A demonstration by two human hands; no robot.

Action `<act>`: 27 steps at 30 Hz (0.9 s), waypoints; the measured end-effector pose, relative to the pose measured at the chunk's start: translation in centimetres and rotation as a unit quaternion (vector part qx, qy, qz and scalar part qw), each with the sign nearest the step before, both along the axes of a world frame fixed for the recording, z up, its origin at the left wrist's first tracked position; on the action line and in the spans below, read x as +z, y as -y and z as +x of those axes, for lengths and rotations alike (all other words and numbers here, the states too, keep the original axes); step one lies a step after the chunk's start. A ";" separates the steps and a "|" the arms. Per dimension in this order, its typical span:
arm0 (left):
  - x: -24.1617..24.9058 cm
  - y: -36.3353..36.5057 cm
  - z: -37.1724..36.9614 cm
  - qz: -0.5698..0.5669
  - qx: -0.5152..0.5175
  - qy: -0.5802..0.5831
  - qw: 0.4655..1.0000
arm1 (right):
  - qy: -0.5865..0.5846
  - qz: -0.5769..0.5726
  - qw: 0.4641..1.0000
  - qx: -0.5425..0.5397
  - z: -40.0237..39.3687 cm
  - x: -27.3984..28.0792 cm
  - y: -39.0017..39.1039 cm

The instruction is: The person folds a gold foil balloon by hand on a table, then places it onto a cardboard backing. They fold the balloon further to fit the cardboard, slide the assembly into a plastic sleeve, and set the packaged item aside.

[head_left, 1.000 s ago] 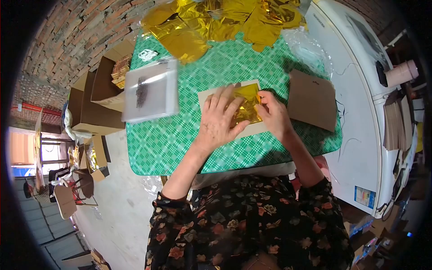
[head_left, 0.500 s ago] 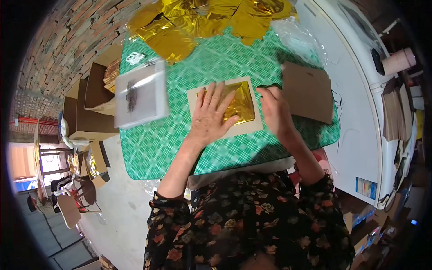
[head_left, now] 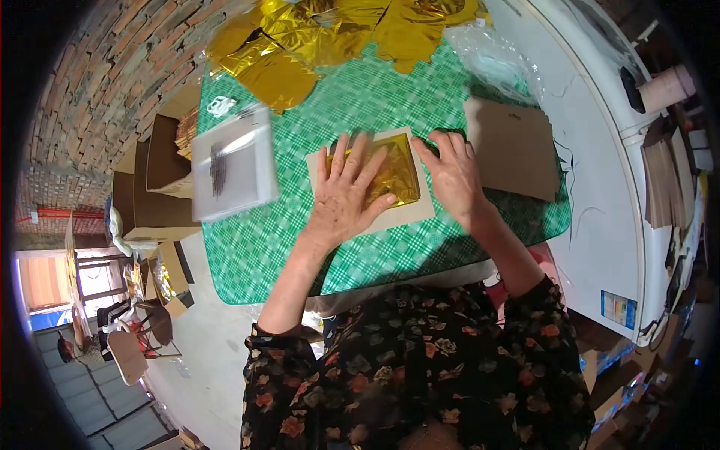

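Note:
A folded gold foil sheet (head_left: 397,176) lies on a beige card (head_left: 416,212) on the green checked tablecloth (head_left: 300,262). Spread flat, my left hand (head_left: 341,193) rests over the left part of the foil and card, fingers apart. My right hand (head_left: 452,174) is at the card's right edge, its fingertips near the upper right corner and the thumb and fingers apart. Nothing shows in its grip.
A stack of clear plastic sleeves (head_left: 236,161) lies left, brown cards (head_left: 511,146) right. Gold foil sheets (head_left: 281,75) and a clear plastic bag (head_left: 495,64) lie at the far side. Cardboard boxes (head_left: 161,214) stand left, a white appliance (head_left: 600,202) right.
My right hand has opened from a pinch, its fingers now spread at the card's edge. A dark strip near its fingertips no longer shows. My left hand stays on the foil.

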State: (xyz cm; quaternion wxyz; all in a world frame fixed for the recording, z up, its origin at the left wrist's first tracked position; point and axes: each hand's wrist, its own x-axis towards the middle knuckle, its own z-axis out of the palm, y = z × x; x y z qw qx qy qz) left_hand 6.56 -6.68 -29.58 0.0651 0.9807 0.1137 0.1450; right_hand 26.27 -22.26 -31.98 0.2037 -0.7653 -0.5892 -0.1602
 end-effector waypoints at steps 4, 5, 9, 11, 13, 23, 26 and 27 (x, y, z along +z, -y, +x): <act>1.2 -0.1 0.7 -0.023 -0.011 -0.010 1.000 | 0.007 -0.007 1.000 0.001 0.0 0.2 0.2; 1.0 -0.2 0.9 -0.029 -0.012 -0.018 0.999 | 0.011 -0.009 1.000 0.001 0.0 0.3 0.2; -1.7 -0.6 1.3 -0.052 -0.020 -0.014 0.998 | 0.022 -0.017 1.000 0.006 0.1 0.4 0.1; -1.8 -0.6 1.4 -0.050 -0.018 -0.014 0.998 | 0.024 -0.024 0.999 0.010 0.2 0.4 0.0; -1.9 -0.5 1.3 -0.045 -0.017 -0.018 0.999 | 0.020 -0.029 0.999 0.016 0.3 0.5 0.1; -2.3 -0.6 1.5 -0.032 -0.019 0.000 0.999 | 0.018 -0.048 0.996 0.069 1.9 1.0 0.0; -2.1 -0.5 1.4 -0.027 -0.013 -0.018 0.999 | -0.001 -0.072 0.995 0.073 1.8 1.9 0.1; -2.0 -0.5 1.4 -0.025 -0.010 -0.027 0.999 | -0.001 -0.074 0.994 0.076 1.8 1.9 0.1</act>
